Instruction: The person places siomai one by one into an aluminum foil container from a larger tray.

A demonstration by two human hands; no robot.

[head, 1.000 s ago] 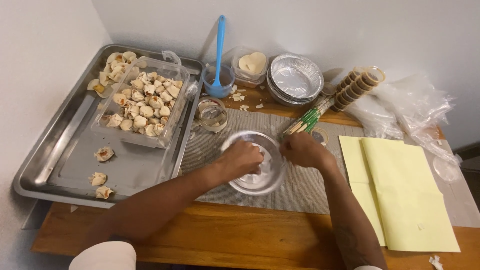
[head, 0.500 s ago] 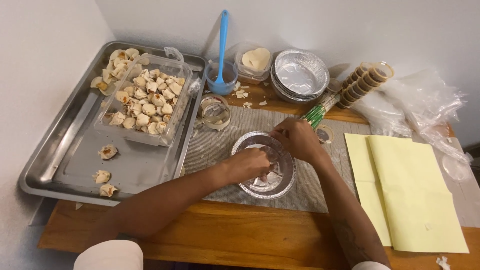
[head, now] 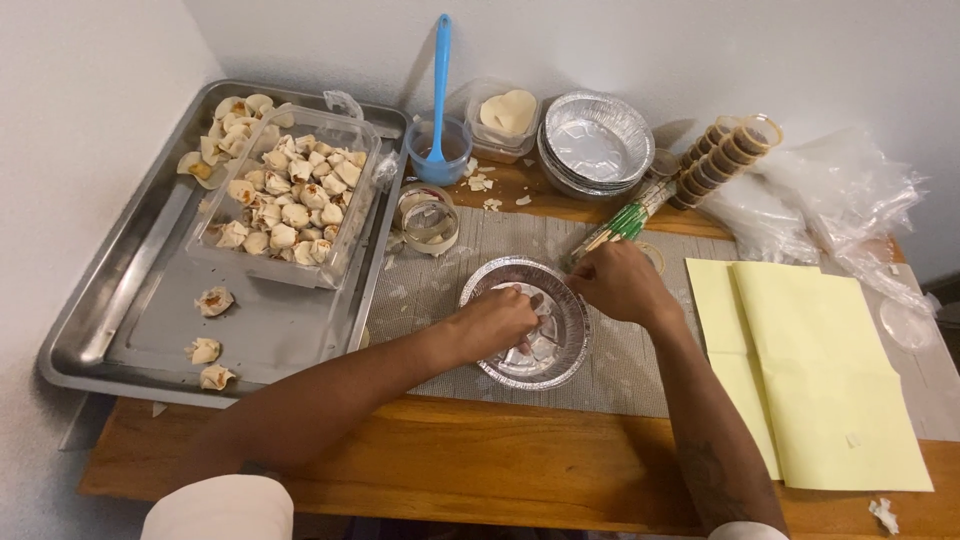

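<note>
The left hand [head: 500, 322] presses closed fingers onto dumplings inside the foil pan [head: 570, 350]; the right hand [head: 620, 285] pinches the pan's far rim; hard pressing could tear a wrapper or buckle the pan.

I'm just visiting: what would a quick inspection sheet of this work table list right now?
Surface: wooden table under a grey mat.
Job's things: foil pan holding pale dumplings.
Clutter: steel tray, clear tub of dumplings, blue spoon, stacked foil pans, yellow paper, plastic bags.
Hands: left hand inside the pan; right hand at its rim.
Cables: nothing seen.
Surroundings: white walls.
</note>
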